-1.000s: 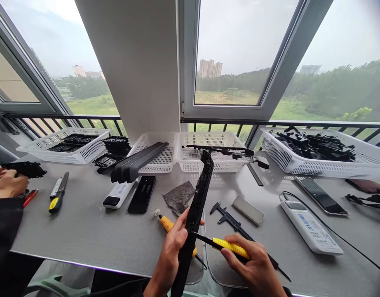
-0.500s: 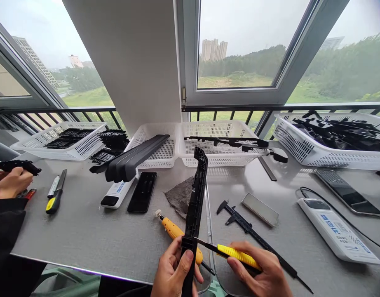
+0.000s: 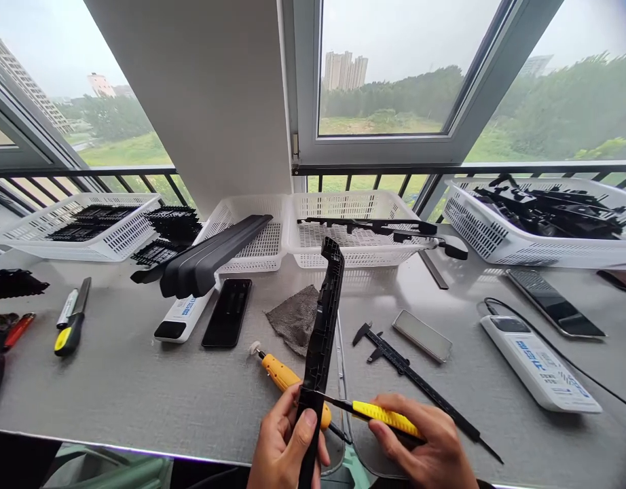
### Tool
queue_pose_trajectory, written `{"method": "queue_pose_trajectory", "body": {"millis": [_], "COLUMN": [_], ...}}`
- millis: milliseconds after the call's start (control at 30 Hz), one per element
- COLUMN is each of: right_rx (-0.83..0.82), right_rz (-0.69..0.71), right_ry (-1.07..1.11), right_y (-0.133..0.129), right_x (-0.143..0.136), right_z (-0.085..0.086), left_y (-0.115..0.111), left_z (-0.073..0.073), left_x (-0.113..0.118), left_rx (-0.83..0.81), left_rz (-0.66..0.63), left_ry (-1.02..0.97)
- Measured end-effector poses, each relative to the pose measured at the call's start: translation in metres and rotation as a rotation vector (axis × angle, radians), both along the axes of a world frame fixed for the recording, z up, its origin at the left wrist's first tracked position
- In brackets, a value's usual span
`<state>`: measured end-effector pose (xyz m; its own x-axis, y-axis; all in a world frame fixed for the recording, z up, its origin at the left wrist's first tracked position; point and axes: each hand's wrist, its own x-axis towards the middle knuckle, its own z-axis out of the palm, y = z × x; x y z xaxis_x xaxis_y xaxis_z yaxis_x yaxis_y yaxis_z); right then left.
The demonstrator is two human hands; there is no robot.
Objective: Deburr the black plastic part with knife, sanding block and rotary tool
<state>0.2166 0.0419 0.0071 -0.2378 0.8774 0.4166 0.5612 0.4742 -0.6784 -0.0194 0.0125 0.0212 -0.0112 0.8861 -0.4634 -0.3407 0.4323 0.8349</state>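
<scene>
Knife [image 3: 387, 415] with a yellow handle sits in the right hand [image 3: 430, 441]; from my end I see the fingers closed around it, its blade tip at the edge of a long black plastic part [image 3: 323, 326], though I cannot tell whether it bites in. I have the left hand [image 3: 287, 441] in view too, thumb and fingers clamped on the part's lower end, holding it steeply raised over the table [image 3: 165, 401]. Behind the part I make out an orange rotary tool [image 3: 280, 372] and a gray cloth [image 3: 292, 318]; to its right lies a black caliper [image 3: 409, 371], near a silvery slab [image 3: 422, 335].
</scene>
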Motion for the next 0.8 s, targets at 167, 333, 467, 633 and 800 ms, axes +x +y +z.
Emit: {"method": "queue_pose_trajectory", "body": {"millis": [167,333,467,633,800], "right_rx": [-0.056,-0.103,-0.092,-0.05,0.072], "right_rz": [-0.031,-0.095,-0.074,-0.024,-0.014], "right_ry": [0.033,0.024,0.058,0.019,-0.058], "right_y": [-0.001,-0.001,0.0,-0.002,-0.003], "right_x": [-0.002,-0.003,-0.002,0.003,0.004], "right_z": [0.0,0.001,0.002,0.001,-0.001], "left_y": [-0.003,-0.002,-0.001,-0.001,0.0], "left_z": [-0.008,-0.014,-0.014,-0.013,-0.01], "left_x": [-0.005,-0.009,-0.007,-0.007,-0.008], "left_rx": [0.043,0.037,0.031,0.031,0.034], "left_rz": [0.002,-0.021,-0.015,-0.018,-0.023], "left_ry": [-0.101,-0.116,-0.117,-0.12,-0.145]}}
